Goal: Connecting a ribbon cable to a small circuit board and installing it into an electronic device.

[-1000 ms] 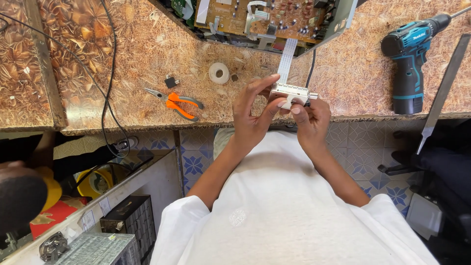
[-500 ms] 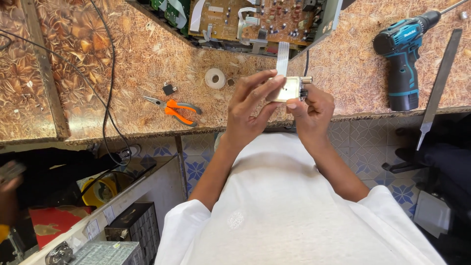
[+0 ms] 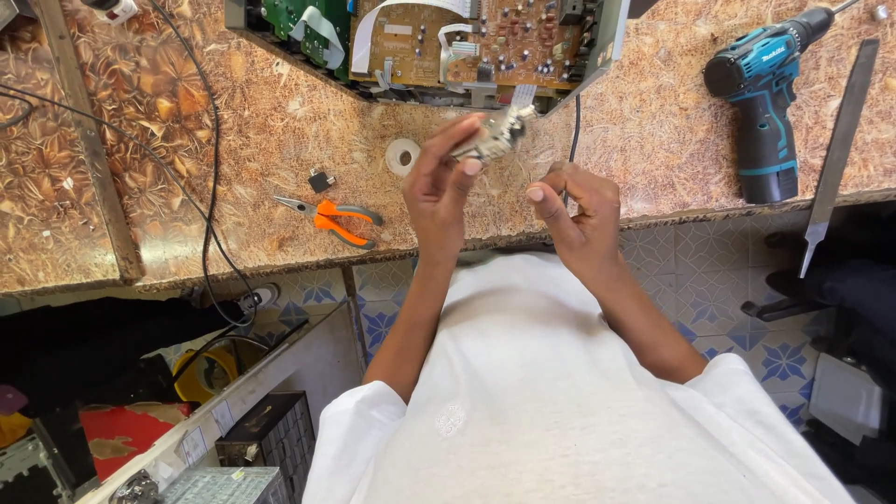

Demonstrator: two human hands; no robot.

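A small metal part [image 3: 495, 136], blurred, sits just above the middle of the frame, pinched in the left hand [image 3: 446, 187] by its fingertips, below the open chassis with circuit boards [image 3: 467, 42] at the top edge. The right hand [image 3: 577, 210] is just right of it, fingers loosely curled, its grip holding nothing and clear of the part. On the table [image 3: 187, 140] lie a tape roll [image 3: 403, 156], orange pliers [image 3: 333, 218] at left, and a blue drill [image 3: 765, 93] and a file [image 3: 833, 159] at upper right.
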